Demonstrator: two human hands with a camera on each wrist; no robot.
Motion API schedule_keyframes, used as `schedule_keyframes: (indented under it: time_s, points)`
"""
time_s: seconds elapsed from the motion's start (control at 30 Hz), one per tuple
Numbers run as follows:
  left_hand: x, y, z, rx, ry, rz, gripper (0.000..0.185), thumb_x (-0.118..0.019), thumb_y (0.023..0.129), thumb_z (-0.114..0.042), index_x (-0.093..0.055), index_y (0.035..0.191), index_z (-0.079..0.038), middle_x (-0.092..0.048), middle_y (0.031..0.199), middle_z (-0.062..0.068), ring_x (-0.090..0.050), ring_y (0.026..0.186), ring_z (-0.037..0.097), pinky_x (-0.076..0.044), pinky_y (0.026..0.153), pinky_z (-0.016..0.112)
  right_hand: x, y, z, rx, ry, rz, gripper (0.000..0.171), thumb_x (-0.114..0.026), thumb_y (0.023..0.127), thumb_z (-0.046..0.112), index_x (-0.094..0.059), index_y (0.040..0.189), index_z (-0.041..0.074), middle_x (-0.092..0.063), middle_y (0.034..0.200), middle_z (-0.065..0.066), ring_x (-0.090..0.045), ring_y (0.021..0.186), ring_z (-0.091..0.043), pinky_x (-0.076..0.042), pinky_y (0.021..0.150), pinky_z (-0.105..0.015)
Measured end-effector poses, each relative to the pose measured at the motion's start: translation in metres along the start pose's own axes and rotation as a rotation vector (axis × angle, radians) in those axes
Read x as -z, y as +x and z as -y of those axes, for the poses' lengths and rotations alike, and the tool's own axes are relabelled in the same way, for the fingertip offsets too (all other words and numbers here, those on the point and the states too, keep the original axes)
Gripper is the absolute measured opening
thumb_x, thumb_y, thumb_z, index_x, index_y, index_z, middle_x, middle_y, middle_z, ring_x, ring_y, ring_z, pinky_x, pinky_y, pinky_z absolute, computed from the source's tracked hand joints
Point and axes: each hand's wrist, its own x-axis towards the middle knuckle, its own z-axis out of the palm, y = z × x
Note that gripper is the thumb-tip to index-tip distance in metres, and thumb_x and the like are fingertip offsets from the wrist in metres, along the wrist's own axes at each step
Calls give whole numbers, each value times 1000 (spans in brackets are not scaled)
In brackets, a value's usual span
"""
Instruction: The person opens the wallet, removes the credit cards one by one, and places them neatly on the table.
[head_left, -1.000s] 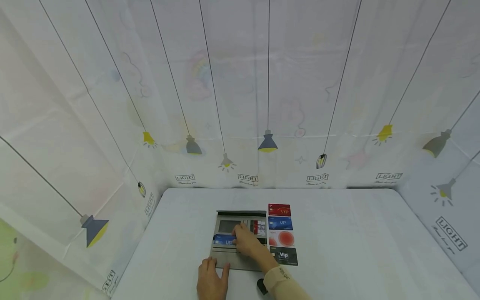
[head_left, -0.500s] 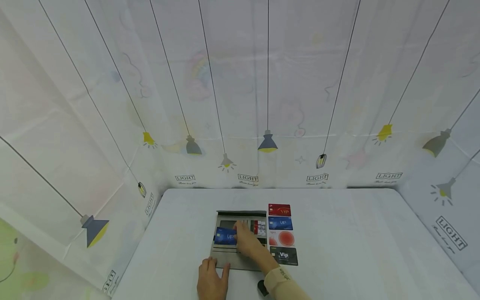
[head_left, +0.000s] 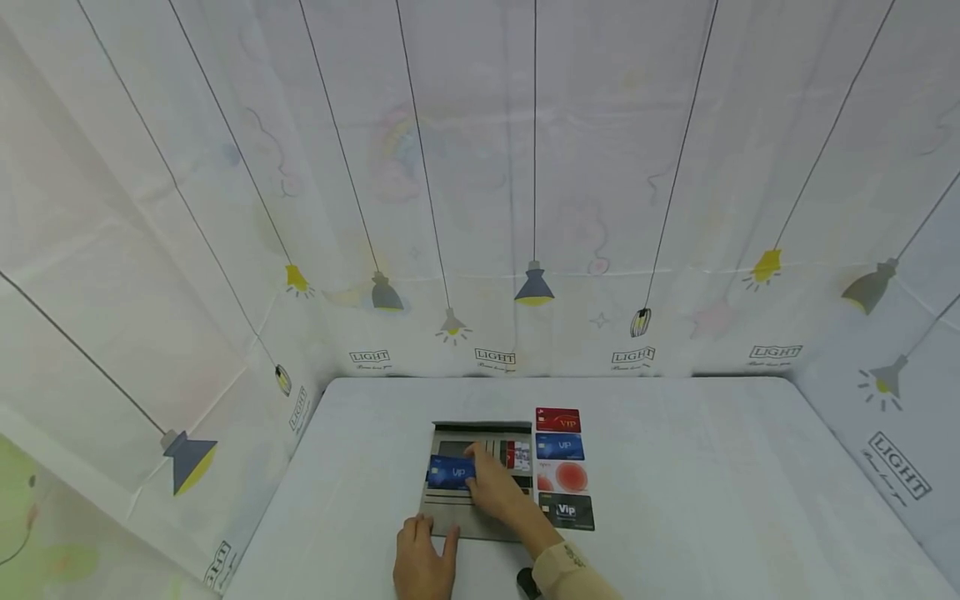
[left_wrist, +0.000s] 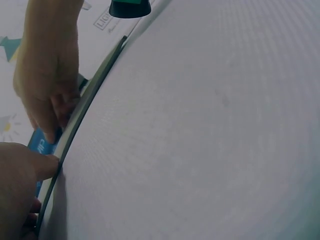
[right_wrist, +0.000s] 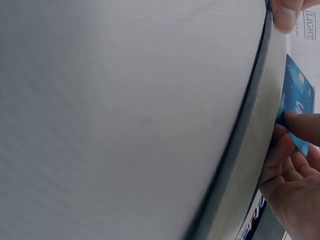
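Over the grey wallet (head_left: 480, 492), my right hand (head_left: 497, 490) pinches the blue card (head_left: 450, 472), which may snag a slot edge and buckle (left hand (head_left: 422, 562) lies flat, steadying).

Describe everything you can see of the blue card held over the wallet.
The blue card is a flat, glossy, plastic-looking rectangle with pale "VIP" lettering on its face. It lies landscape over the left half of the open grey wallet, face up. The right hand pinches its right end; the rest of it shows uncovered. Whether its lower edge sits in a wallet slot cannot be told. The left hand touches only the wallet's near edge, not the card.
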Motion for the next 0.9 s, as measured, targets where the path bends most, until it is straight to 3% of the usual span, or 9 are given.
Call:
schedule_keyframes:
  time_s: [0.1, 0.2, 0.37, 0.63, 0.77, 0.9]
  points:
    - [1, 0, 0, 3, -1, 8, 44, -84, 79, -37, -69, 103, -3, -63, 108, 10, -63, 102, 28, -58, 80, 44, -1, -1, 0, -17, 23, -34, 39, -63, 97, 7, -47, 133, 7, -62, 131, -19, -64, 111, -29, -54, 96, -52]
    - [1, 0, 1, 1, -2, 11, 44, -84, 79, -36, -69, 103, -3, -63, 109, 10, -63, 102, 28, -58, 80, 44, -2, -1, -1, -15, 31, -72, 38, -66, 95, 7, -50, 129, 6, -67, 113, -16, -63, 92, -22, -57, 80, -43]
    - [1, 0, 1, -6, -2, 6, 44, -84, 79, -36, -69, 103, -3, -63, 109, 10, -63, 102, 28, -58, 81, 44, -2, -2, -3, 8, 55, -132, 33, -68, 92, 5, -55, 123, 4, -58, 83, -2, -51, 68, -10, -43, 57, -24]
    - [-2, 0, 5, -36, -18, -45, 44, -85, 78, -36, -69, 102, -2, -64, 108, 11, -63, 102, 29, -58, 79, 44, 2, -5, -2, 15, 92, -167, 19, -63, 97, 9, -59, 115, 4, -61, 90, -3, -53, 77, -10, -47, 65, -24]
    - [-2, 0, 7, -39, -22, -49, 44, -85, 78, -35, -69, 102, -2, -64, 108, 11, -63, 102, 29, -58, 79, 45, 8, -9, 0, 1, 104, -180, 19, -61, 99, 11, -60, 116, 1, -62, 93, -4, -54, 80, -11, -50, 68, -26]
    - [-2, 0, 7, -38, -14, -42, 44, -85, 78, -35, -69, 102, -2, -64, 108, 11, -63, 102, 29, -58, 80, 44, 13, -11, -2, -4, 135, -203, 20, -60, 99, 10, -60, 114, -3, -61, 90, -6, -53, 76, -12, -47, 64, -26]
